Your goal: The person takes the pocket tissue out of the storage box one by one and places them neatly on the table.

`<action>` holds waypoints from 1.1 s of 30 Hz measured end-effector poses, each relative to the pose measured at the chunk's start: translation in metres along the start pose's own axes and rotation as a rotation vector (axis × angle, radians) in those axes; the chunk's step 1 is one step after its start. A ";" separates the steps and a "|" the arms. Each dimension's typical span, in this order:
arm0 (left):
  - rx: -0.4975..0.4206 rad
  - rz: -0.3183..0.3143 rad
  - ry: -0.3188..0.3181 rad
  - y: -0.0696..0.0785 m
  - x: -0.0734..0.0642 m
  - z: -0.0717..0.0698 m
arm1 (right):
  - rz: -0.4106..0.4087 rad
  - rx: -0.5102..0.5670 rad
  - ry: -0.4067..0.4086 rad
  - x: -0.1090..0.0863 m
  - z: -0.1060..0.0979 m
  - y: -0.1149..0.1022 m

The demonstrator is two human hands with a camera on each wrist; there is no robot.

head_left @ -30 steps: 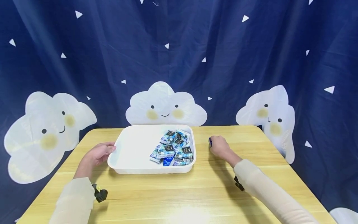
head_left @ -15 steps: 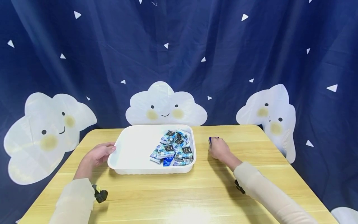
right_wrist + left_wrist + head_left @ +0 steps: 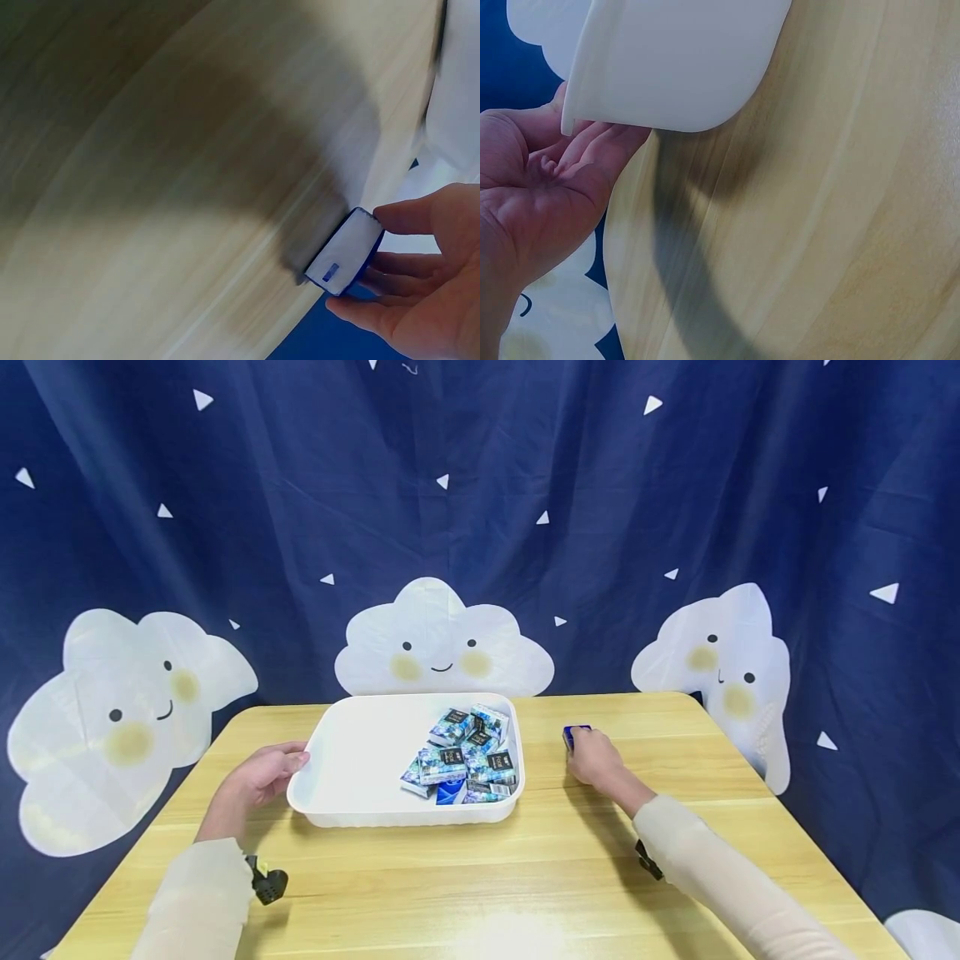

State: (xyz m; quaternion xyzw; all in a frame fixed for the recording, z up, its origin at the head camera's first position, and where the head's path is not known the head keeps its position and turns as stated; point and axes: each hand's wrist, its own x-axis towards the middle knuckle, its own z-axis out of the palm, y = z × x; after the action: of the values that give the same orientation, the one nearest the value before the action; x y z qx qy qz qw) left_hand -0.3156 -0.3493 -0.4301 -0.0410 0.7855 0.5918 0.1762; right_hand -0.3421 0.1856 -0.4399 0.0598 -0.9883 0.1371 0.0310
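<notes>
My left hand (image 3: 264, 774) grips the left rim of a white plastic tray (image 3: 352, 760). In the left wrist view its fingers (image 3: 592, 154) reach under the tray's end. To the tray's right, my right hand (image 3: 596, 760) holds a small blue tissue pack (image 3: 573, 732) at the table. The right wrist view shows this pack's pale end face (image 3: 345, 251) with blue edges, between the thumb and the fingers. Several similar blue-and-white tissue packs (image 3: 442, 763) lie in a loose heap in the right half of the tray.
A light wood table (image 3: 420, 885) carries the tray near its back edge. Behind it hangs a dark blue curtain (image 3: 480, 527) with white clouds and triangles. Black camera mounts (image 3: 270, 885) sit on the wrists, below the pale sleeves.
My right hand has shifted slightly to the right with the tissue pack, and more of the pack's top shows. The left hand and the tray stay in place.
</notes>
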 end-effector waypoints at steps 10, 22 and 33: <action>0.026 -0.012 0.008 0.002 0.000 0.001 | 0.025 0.033 0.000 -0.001 -0.012 0.036; 0.039 -0.019 0.006 0.000 0.001 0.001 | 0.064 0.061 0.042 -0.004 -0.021 0.088; 0.026 -0.013 0.009 -0.002 0.001 -0.001 | 0.127 0.088 0.061 -0.007 -0.030 0.118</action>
State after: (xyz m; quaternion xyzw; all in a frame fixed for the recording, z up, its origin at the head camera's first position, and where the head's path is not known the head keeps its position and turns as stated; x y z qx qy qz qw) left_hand -0.3167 -0.3510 -0.4319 -0.0463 0.7937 0.5801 0.1771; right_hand -0.3486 0.3068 -0.4434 -0.0057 -0.9817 0.1838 0.0496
